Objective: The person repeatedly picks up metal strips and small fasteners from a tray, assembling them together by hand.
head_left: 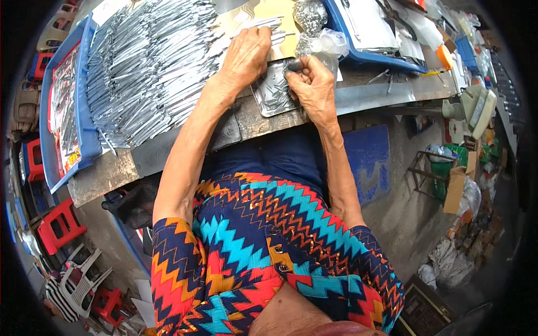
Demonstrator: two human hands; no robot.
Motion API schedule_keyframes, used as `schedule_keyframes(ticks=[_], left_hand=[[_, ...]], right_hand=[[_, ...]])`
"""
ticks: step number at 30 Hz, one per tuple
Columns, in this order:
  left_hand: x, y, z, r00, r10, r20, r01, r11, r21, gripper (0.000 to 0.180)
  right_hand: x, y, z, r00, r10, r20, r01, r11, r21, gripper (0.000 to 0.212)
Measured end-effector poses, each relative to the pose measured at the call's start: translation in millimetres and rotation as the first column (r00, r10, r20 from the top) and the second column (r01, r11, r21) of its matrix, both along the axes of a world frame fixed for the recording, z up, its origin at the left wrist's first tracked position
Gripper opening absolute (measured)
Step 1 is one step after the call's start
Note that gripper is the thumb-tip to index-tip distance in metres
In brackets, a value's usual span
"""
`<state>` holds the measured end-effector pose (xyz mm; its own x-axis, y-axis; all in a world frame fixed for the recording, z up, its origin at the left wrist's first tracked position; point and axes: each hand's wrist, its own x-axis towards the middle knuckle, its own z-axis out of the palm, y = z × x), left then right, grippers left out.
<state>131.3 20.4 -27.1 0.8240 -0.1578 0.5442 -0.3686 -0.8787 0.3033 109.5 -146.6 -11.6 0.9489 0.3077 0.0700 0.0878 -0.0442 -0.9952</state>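
Zigzag-print shirt (252, 246) below cluttered workbench (168, 151)

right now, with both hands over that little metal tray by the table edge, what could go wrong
1. The small metal tray lies near the edge of the worktable; a nudge from the right hand might tip it off.
2. The left hand reaches beside the big heap of thin silvery metal pieces; a sweep of the forearm could scatter some.
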Motion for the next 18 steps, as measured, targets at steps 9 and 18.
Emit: schedule_keyframes(ticks=[9,18], left_hand=[[-62.1,1.3,29.4,0.954,-0.158,-0.256,-0.069,0.713,-0.698,0.020],[-100.5,-5.1,36.7,0.915,-0.256,-0.311,-0.119,0.567,-0.815,0.019]], right_hand=[[-0.8,8.1,12.7,0.987,0.074,-0.143,-0.007,0.907,0.421,0.012],[-15.8,26.5,36.5,0.966,0.212,-0.145,-0.097,0.823,0.560,0.014]])
